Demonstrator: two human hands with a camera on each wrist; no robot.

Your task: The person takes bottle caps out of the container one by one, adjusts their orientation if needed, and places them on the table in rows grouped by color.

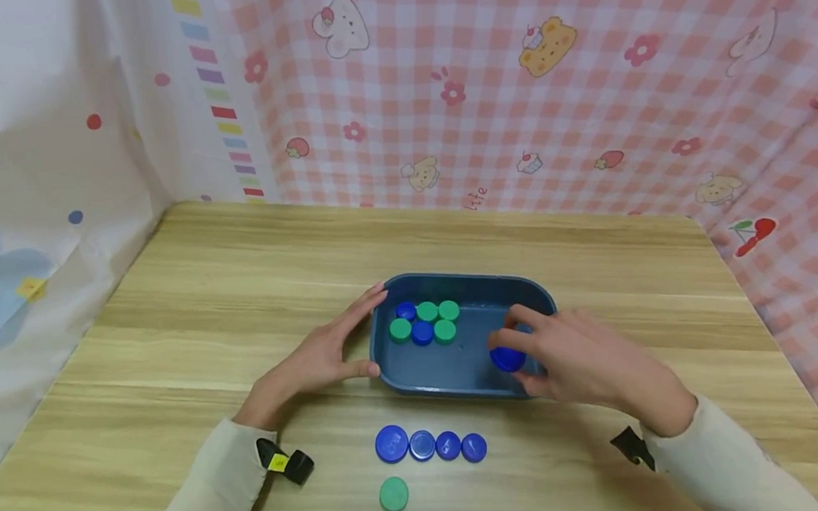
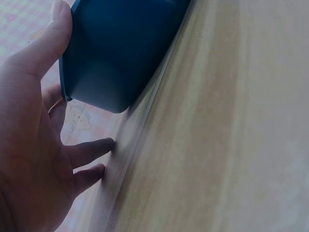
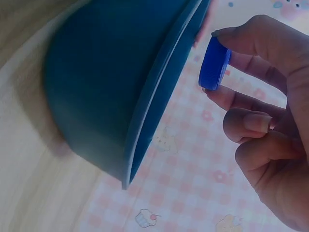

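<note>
A blue cap (image 1: 507, 360) is held over the right end of the dark blue tray (image 1: 468, 365), pinched between the thumb and fingers of the right hand (image 1: 591, 358). In the right wrist view the thumb and a finger grip the cap at opposite edges, while other fingers curl in toward the palm. The right forearm slants in from the tray's near right side.

The left hand (image 1: 320, 357) is spread at the tray's left end, fingers extended rather than clenched: its thumb touches the near left part of the rim and its longer fingertips meet the far left corner.

Inside the tray, toward its far left, four green caps (image 1: 427, 311) and two blue caps (image 1: 422, 333) sit clustered. On the table (image 1: 257, 296) just in front of the tray is a row of four blue caps (image 1: 422, 445); beyond its leftmost member, farther from the tray, lies a lone green cap (image 1: 394, 494).
</note>
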